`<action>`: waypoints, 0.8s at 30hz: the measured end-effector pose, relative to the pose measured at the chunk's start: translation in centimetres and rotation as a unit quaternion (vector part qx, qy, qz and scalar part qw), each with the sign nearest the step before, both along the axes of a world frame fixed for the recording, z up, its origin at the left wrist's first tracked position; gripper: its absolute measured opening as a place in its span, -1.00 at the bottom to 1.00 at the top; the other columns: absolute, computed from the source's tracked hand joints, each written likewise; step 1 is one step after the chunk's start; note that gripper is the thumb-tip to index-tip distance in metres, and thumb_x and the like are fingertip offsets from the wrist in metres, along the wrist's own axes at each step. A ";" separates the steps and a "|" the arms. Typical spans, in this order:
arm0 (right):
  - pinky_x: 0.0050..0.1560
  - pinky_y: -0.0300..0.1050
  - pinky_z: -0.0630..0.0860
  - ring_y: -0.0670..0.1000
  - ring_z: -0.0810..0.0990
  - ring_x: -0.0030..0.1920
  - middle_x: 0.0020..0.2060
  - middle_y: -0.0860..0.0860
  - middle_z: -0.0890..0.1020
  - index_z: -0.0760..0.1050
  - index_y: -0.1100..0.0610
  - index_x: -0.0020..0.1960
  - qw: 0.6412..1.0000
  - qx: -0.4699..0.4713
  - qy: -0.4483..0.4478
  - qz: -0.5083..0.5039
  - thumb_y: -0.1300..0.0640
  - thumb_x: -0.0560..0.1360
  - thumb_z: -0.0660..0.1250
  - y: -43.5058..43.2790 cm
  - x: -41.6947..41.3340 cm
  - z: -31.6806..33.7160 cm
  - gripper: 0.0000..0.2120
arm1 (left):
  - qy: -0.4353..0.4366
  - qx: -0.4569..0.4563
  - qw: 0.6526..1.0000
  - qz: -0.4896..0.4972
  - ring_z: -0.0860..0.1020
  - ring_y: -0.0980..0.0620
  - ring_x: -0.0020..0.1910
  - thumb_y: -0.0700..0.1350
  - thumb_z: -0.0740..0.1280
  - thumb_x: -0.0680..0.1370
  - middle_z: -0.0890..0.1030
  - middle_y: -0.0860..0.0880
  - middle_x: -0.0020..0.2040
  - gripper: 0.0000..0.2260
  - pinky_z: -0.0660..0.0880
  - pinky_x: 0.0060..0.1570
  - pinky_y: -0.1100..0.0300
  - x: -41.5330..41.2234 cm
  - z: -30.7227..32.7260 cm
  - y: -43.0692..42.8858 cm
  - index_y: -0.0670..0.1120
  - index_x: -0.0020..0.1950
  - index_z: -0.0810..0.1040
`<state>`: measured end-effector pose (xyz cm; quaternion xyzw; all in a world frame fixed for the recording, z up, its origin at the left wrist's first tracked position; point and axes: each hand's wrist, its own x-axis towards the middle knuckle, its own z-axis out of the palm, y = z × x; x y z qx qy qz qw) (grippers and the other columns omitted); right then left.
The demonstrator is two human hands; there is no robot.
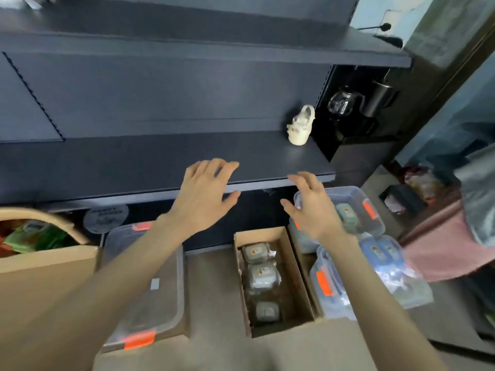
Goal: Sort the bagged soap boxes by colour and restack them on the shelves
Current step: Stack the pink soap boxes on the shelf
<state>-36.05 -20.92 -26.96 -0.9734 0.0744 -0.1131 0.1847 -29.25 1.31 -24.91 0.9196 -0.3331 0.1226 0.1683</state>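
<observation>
Both my hands are raised in front of the dark shelf (134, 162), fingers spread and holding nothing. My left hand (206, 194) hovers over the shelf's front edge. My right hand (310, 207) is just below and in front of that edge, to the right. Beneath them an open cardboard box (294, 266) on the floor holds three grey bagged soap boxes (263, 274) in a row. To the right, blue bagged soap boxes (380, 253) lie in a loose heap, and a pale green one (347, 212) sits in a clear plastic tub (356, 194).
A white ceramic ornament (300, 127) stands at the shelf's right end. A clear lid (144, 285) with orange tags lies on a carton at the left. A basket (34, 234) of green packets is far left. A glass jug (342, 103) and a black cup (380, 97) stand right.
</observation>
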 end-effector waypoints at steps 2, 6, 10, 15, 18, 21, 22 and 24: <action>0.26 0.04 0.40 0.17 0.33 0.38 0.40 0.12 0.33 0.34 0.16 0.42 0.999 0.017 0.030 -0.001 0.09 0.54 0.35 -2.9 0.1 -3.0 -0.51 | 0.035 0.003 0.999 0.016 0.47 -0.16 0.23 -0.01 0.35 0.53 0.51 -0.14 0.24 -0.54 0.29 0.28 -0.06 -0.5 -3.5 -2.7 -0.13 0.39 0.42; 0.34 0.05 0.34 0.16 0.31 0.40 0.40 0.11 0.35 0.34 0.13 0.43 0.993 0.036 0.101 0.039 0.09 0.54 0.33 -8.1 0.5 -9.4 -0.51 | 0.143 -0.004 0.986 0.084 0.46 -0.18 0.24 -0.02 0.33 0.55 0.50 -0.16 0.27 -0.55 0.34 0.26 -0.08 -2.1 -11.0 -7.7 -0.12 0.40 0.40; 0.29 0.00 0.37 0.17 0.43 0.30 0.33 0.14 0.42 0.40 0.18 0.38 0.983 0.059 0.159 0.069 0.12 0.52 0.36 -11.7 0.9 -15.9 -0.55 | 0.282 -0.047 0.945 0.160 0.37 -0.14 0.32 -0.02 0.28 0.57 0.42 -0.11 0.35 -0.58 0.24 0.34 -0.05 -3.4 -18.1 -11.4 -0.07 0.42 0.35; 0.22 -0.09 0.37 0.11 0.45 0.28 0.31 0.10 0.44 0.38 0.15 0.39 0.957 0.126 0.252 0.066 0.09 0.54 0.34 -14.0 1.8 -24.5 -0.55 | 0.392 -0.044 0.890 0.230 0.41 -0.10 0.28 -0.01 0.26 0.58 0.43 -0.06 0.30 -0.64 0.34 0.29 -0.09 -4.2 -26.5 -14.3 -0.04 0.36 0.38; 0.21 -0.14 0.37 0.07 0.49 0.24 0.31 0.09 0.42 0.37 0.12 0.40 0.934 0.173 0.311 0.040 0.06 0.54 0.35 -14.7 2.0 -30.0 -0.53 | 0.457 -0.069 0.849 0.257 0.46 -0.09 0.23 -0.03 0.29 0.57 0.48 -0.09 0.25 -0.63 0.38 0.25 -0.07 -4.6 -32.3 -15.7 -0.08 0.35 0.40; 0.14 -0.14 0.41 0.07 0.54 0.18 0.27 0.09 0.47 0.40 0.14 0.37 0.915 0.203 0.350 0.000 0.07 0.53 0.36 -15.0 2.0 -35.7 -0.56 | 0.532 -0.102 0.785 0.299 0.51 -0.06 0.17 -0.04 0.31 0.56 0.54 -0.11 0.20 -0.64 0.41 0.16 0.12 -5.4 -38.8 -16.9 -0.12 0.32 0.44; 0.13 -0.12 0.43 0.08 0.56 0.15 0.25 0.10 0.49 0.42 0.15 0.36 0.908 0.214 0.361 -0.018 0.08 0.53 0.36 -15.1 1.9 -37.6 -0.57 | 0.554 -0.117 0.761 0.317 0.52 -0.03 0.14 -0.04 0.32 0.56 0.56 -0.10 0.20 -0.64 0.40 0.10 0.19 -5.8 -40.9 -17.2 -0.13 0.31 0.45; 0.18 -0.06 0.44 0.12 0.55 0.15 0.22 0.14 0.52 0.43 0.18 0.34 0.894 0.234 0.379 -0.047 0.08 0.53 0.37 -15.3 1.6 -41.2 -0.58 | 0.588 -0.142 0.716 0.348 0.53 0.05 0.05 -0.03 0.34 0.55 0.58 -0.09 0.18 -0.63 0.39 0.02 0.27 -6.3 -45.0 -18.0 -0.15 0.30 0.45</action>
